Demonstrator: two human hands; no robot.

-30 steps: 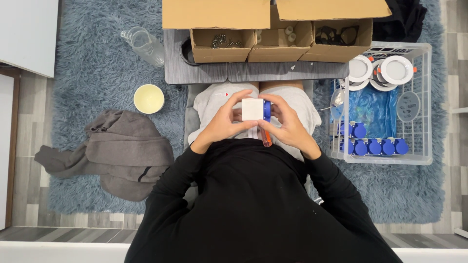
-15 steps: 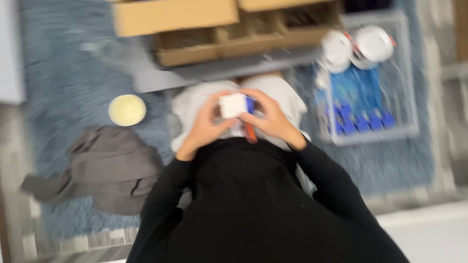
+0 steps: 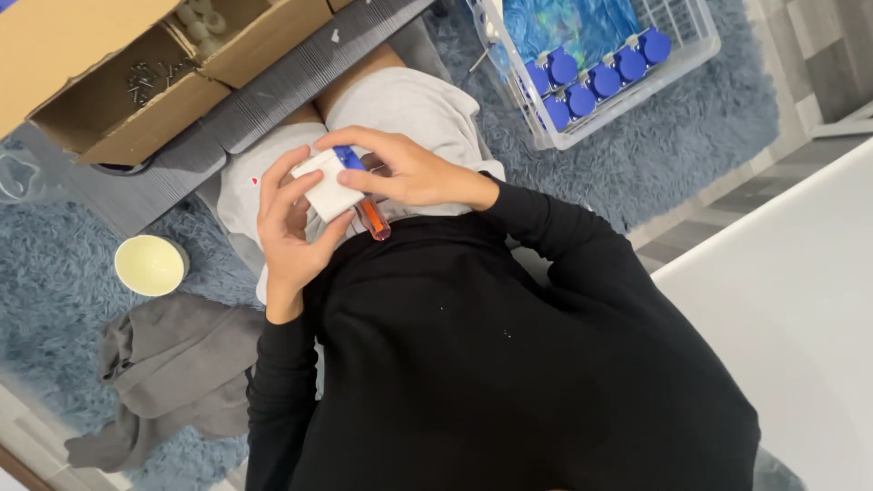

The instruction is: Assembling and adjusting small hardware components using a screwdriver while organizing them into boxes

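just left of the frame's centre, over our lap, we hold a small white square plastic block with a blue part on its top edge between both hands. our left hand cups it from below and from the left, fingers curled up around its near side and thumb lying along its left face, so that hand is closed on the block. our right hand comes in from the right, fingers stretched together across the block's upper right edge, pressing on the blue part; a slim orange translucent handle pokes out beneath this hand, pointing down and right towards our black sleeve. we cannot tell how the right fingers grip that handle, since the palm hides it.

the relation that matters: the block lies between the two palms, its flat face tilted up towards the camera, its longer side running from lower left to upper right. the handle's long axis crosses under it on the other diagonal, and the right hand is the nearer to it.

a white wire basket with blue round caps sits at upper right, open brown cardboard boxes at upper left, a pale yellow bowl at left on the blue shaggy rug.
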